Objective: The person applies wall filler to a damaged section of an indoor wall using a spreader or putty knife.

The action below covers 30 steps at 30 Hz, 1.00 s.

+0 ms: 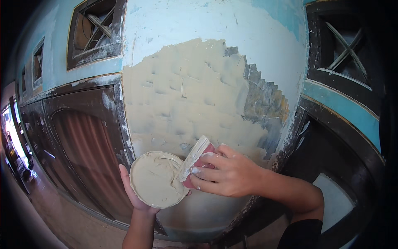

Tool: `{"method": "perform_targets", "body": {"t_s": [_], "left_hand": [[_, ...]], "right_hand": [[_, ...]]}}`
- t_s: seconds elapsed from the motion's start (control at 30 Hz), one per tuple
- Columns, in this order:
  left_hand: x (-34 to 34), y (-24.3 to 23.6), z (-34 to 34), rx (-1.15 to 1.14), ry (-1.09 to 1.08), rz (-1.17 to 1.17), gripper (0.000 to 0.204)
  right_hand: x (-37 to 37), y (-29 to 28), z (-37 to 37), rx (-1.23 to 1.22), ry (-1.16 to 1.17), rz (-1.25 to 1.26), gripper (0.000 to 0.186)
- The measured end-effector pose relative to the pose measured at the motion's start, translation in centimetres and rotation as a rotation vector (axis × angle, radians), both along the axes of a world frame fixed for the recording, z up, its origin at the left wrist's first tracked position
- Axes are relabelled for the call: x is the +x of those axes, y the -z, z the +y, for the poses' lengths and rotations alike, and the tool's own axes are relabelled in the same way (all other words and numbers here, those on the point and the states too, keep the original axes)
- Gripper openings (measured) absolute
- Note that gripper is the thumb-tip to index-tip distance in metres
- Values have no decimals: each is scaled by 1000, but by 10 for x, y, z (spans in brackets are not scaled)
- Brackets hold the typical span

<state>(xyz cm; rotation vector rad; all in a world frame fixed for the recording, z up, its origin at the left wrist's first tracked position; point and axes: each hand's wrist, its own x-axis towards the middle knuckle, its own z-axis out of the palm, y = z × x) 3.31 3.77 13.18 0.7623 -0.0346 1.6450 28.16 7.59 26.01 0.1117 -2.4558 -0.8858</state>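
My left hand (137,198) supports a round tub (132,179) from below, its thumb up along the left side and a fingertip showing past the right side. Beige putty (155,182) fills the tub, with a scooped groove near its right edge. In my right hand (230,172) is a putty spreader (195,157) with a reddish grip and a wide, putty-coated edge. It is tilted at the tub's right rim, and white smears mark my fingers. Ahead, a broad beige putty patch (182,91) with scattered ridges covers the middle of the pale wall.
Stepped dark grey and yellowish bare areas (265,95) border the patch on the right. A dark wooden door (37,120) with a reddish curtain (85,141) stands left. Another dark doorway (331,149) is on the right. Vents with crossed bars (348,52) sit above both.
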Motion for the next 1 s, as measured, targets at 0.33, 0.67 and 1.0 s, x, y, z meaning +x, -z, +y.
{"method": "perform_targets", "body": {"t_s": [0.33,0.67,1.0], "left_hand": [[7,4,-6,-105,-29,-17,96],[12,3,-8,-74,41,26,99],[20,10,12,-290,204,-330,102]], "right_hand": [[-2,6,3,-7,20,79,30],[2,8,4,47,87,136,29],[12,-7,4,41,149,247,21]]}}
